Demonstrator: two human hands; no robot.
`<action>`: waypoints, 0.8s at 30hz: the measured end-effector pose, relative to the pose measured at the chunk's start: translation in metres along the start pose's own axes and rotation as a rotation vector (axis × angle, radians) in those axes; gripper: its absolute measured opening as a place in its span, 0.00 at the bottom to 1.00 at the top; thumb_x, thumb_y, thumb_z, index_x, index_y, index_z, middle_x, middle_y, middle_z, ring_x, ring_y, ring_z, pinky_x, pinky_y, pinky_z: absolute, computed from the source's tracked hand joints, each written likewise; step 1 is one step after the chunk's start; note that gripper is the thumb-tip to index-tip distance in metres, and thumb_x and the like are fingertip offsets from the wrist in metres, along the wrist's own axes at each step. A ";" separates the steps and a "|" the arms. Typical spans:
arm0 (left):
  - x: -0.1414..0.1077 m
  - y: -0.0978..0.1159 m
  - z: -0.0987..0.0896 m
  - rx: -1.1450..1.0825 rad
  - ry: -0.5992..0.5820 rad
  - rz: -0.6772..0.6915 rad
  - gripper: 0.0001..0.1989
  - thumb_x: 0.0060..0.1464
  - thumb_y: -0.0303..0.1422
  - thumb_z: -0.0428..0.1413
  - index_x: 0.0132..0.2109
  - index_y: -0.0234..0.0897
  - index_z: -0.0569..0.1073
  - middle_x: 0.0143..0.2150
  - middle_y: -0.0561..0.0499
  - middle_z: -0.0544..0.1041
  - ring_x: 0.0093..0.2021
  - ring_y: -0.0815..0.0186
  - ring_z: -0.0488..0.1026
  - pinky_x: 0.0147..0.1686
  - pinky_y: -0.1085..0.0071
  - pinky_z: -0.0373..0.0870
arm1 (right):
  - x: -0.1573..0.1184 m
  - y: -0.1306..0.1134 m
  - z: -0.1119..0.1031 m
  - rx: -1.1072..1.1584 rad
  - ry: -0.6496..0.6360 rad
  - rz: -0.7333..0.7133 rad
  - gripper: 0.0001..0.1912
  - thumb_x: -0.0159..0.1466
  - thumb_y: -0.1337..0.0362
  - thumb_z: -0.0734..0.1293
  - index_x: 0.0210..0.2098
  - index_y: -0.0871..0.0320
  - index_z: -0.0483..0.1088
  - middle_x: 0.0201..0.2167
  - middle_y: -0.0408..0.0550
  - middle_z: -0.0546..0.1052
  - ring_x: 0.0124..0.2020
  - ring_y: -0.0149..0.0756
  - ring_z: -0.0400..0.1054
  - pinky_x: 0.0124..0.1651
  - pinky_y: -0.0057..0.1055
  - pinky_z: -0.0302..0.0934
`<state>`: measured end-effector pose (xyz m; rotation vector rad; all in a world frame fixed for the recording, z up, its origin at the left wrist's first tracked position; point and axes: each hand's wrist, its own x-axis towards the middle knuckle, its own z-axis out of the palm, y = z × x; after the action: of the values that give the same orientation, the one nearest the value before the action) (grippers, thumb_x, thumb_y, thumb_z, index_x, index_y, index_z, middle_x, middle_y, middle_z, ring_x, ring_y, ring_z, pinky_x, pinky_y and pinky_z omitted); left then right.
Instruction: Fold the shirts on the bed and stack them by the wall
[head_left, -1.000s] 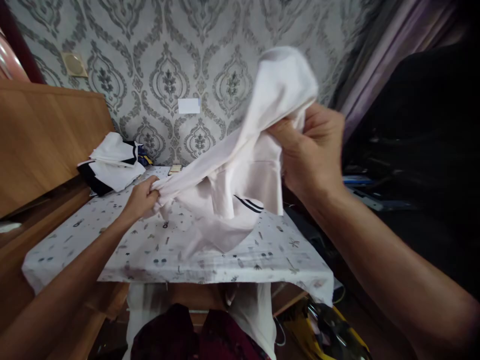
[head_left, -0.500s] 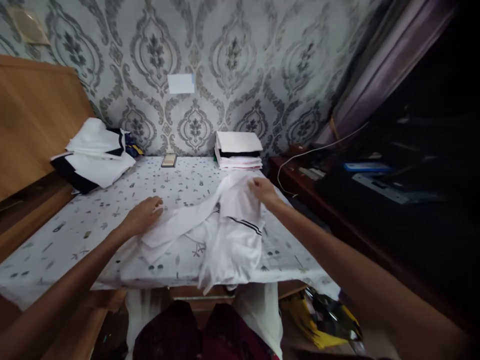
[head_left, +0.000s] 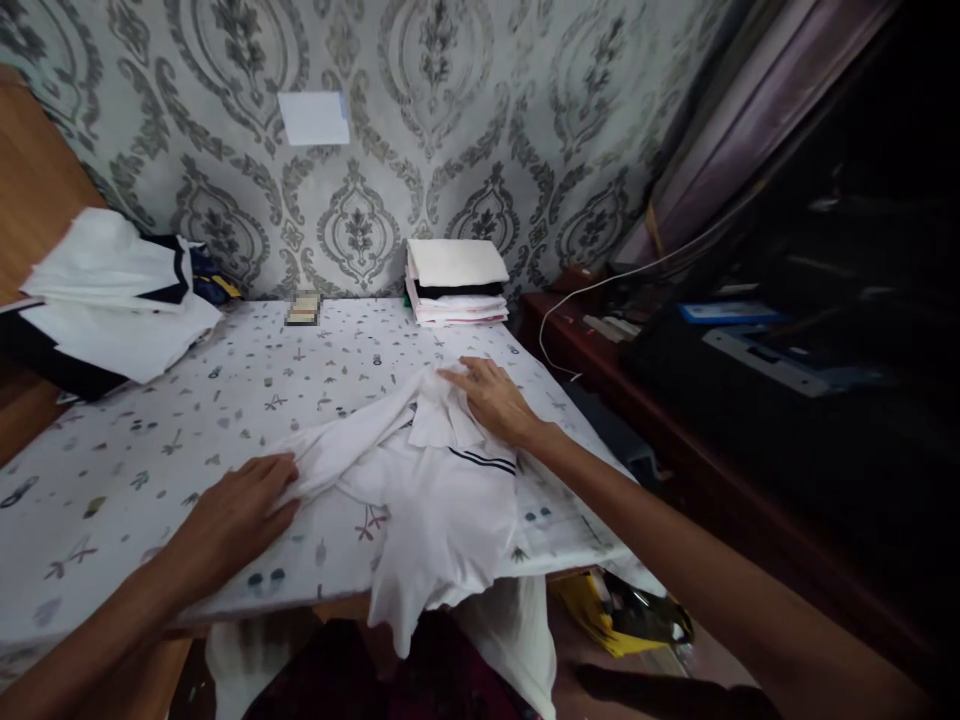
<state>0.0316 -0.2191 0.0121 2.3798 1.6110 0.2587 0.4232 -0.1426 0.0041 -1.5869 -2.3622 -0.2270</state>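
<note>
we have the white shirt (head_left: 442, 515) spread unevenly on the patterned cloth (head_left: 247, 400), its lower end hanging over the near edge. our left hand (head_left: 236, 510) is at the shirt's left end, fingertips touching the fabric, the fingers loosely extended and the thumb apart from them. our right hand (head_left: 495, 402) rests on the shirt's far end, its fingers spread and slightly bent, unclenched, with the index finger reaching out over the fabric. two dark stripes run across the shirt, just below our right hand.

at the back of the cloth, against the wall (head_left: 420, 190), we see a folded stack (head_left: 456, 264), white on top with a black layer under it. left of the stack is a small object (head_left: 304, 309), blurred out. farther left lies a loose pile (head_left: 135, 320) of white and black clothes. a white card (head_left: 315, 118) is on the wall, and a white cord (head_left: 592, 290) curves over the dark red surface (head_left: 551, 325) to our right.
</note>
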 end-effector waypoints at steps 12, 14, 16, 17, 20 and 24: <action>0.015 -0.024 -0.045 -0.728 0.035 -0.239 0.18 0.53 0.53 0.55 0.38 0.44 0.75 0.32 0.52 0.75 0.34 0.58 0.73 0.33 0.68 0.71 | 0.003 0.002 -0.023 0.087 -0.320 -0.265 0.10 0.63 0.71 0.63 0.36 0.57 0.76 0.42 0.54 0.75 0.44 0.44 0.69 0.50 0.43 0.63; 0.018 -0.022 -0.049 -0.846 0.107 -0.300 0.20 0.52 0.54 0.56 0.39 0.42 0.75 0.31 0.52 0.75 0.33 0.60 0.72 0.32 0.69 0.72 | 0.004 0.003 -0.020 0.175 -0.244 -0.243 0.10 0.65 0.69 0.61 0.32 0.57 0.74 0.39 0.53 0.74 0.41 0.42 0.69 0.47 0.41 0.63; 0.025 -0.022 -0.055 -0.971 0.190 -0.378 0.21 0.47 0.52 0.61 0.38 0.40 0.74 0.30 0.52 0.76 0.31 0.62 0.72 0.30 0.70 0.72 | 0.007 0.008 -0.021 0.380 -0.142 -0.175 0.11 0.66 0.63 0.62 0.31 0.56 0.74 0.36 0.51 0.74 0.37 0.39 0.68 0.43 0.37 0.63; 0.029 -0.023 -0.059 -1.034 0.226 -0.420 0.22 0.43 0.50 0.65 0.38 0.40 0.74 0.30 0.52 0.76 0.30 0.63 0.72 0.28 0.72 0.72 | 0.010 0.012 -0.023 0.510 -0.091 -0.108 0.12 0.67 0.59 0.63 0.31 0.56 0.73 0.33 0.49 0.74 0.35 0.37 0.68 0.39 0.35 0.63; 0.044 -0.037 -0.075 -1.169 0.304 -0.532 0.24 0.32 0.42 0.71 0.37 0.40 0.73 0.26 0.55 0.76 0.24 0.67 0.71 0.22 0.75 0.68 | 0.033 0.020 -0.033 0.947 0.016 0.187 0.17 0.62 0.48 0.68 0.31 0.56 0.70 0.21 0.41 0.70 0.22 0.30 0.62 0.26 0.28 0.57; 0.075 -0.071 -0.094 -1.226 0.390 -0.593 0.22 0.31 0.40 0.71 0.34 0.39 0.72 0.23 0.55 0.74 0.20 0.67 0.70 0.19 0.75 0.67 | 0.100 0.022 -0.045 1.440 0.142 0.474 0.23 0.51 0.49 0.77 0.32 0.54 0.63 0.21 0.39 0.75 0.21 0.30 0.68 0.24 0.24 0.59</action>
<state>-0.0303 -0.1141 0.0805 0.9326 1.5012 1.1967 0.4151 -0.0593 0.0781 -1.1352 -1.2330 1.1274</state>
